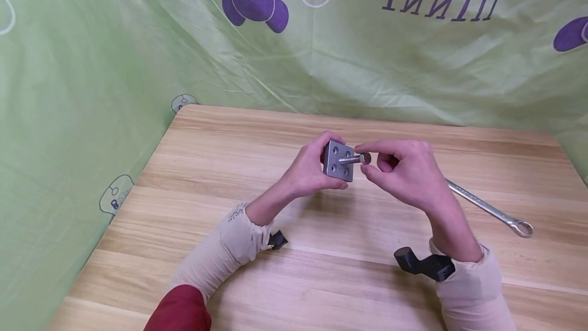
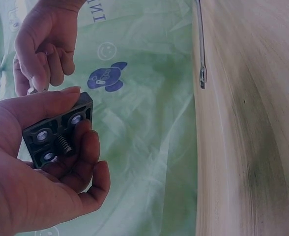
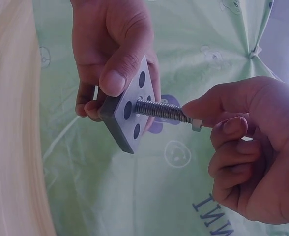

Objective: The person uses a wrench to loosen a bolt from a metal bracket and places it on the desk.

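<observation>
Left hand [image 1: 307, 171] grips a grey, square, metal-looking plate [image 1: 336, 160]; right hand [image 1: 410, 170] pinches a silver, threaded metal bolt [image 3: 162, 111]. Guessing bolt-turning's underway; next twist probably wants that plate steady.

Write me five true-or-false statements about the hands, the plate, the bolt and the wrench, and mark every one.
1. The left hand grips the gray plate. True.
2. The hex bolt runs right through the gray plate. True.
3. The hex bolt is seated flush in the gray plate. False: a threaded length stands clear of it.
4. The ring-ended wrench lies on the wood-grain table. True.
5. The right hand holds the ring-ended wrench. False: it pinches the hex bolt's head end.
</observation>
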Demonstrator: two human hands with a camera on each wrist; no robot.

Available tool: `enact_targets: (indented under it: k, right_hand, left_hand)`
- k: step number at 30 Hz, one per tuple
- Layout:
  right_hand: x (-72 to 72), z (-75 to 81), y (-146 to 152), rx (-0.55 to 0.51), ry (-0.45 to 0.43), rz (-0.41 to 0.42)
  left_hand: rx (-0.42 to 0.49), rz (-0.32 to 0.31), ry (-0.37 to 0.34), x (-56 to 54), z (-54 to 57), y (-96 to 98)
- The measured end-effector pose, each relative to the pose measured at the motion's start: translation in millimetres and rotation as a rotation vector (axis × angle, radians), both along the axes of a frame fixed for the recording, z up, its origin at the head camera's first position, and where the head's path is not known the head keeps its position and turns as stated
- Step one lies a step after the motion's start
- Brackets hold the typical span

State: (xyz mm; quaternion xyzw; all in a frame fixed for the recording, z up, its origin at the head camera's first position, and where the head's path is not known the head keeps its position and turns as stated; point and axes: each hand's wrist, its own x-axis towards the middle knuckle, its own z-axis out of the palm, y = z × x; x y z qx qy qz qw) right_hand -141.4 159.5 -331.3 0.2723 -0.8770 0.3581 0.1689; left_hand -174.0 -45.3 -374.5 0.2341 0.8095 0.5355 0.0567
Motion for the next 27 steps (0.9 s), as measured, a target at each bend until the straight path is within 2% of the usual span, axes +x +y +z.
enact_targets:
  k: [5, 13, 17, 27]
  right_hand:
    - [0.0, 2.1, 1.7, 0.053, -0.054, -0.007]
    - [-1.0, 7.5, 2.9, 0.139, -0.243, -0.136]
    - [-3.3, 6.7, 2.3, 0.176, -0.319, -0.155]
    - [-9.1, 2.2, 1.9, 0.189, -0.356, -0.137]
  left_hand:
    - [-0.005, 0.004, 0.007, 0.3, -0.2, 0.0]
    - [-0.005, 0.015, 0.010, -0.4, -2.2, 0.4]
    - [-0.009, 0.022, 0.008, -0.5, -3.1, 0.2]
    - [-0.022, 0.028, 0.002, -4.8, -8.0, 1.2]
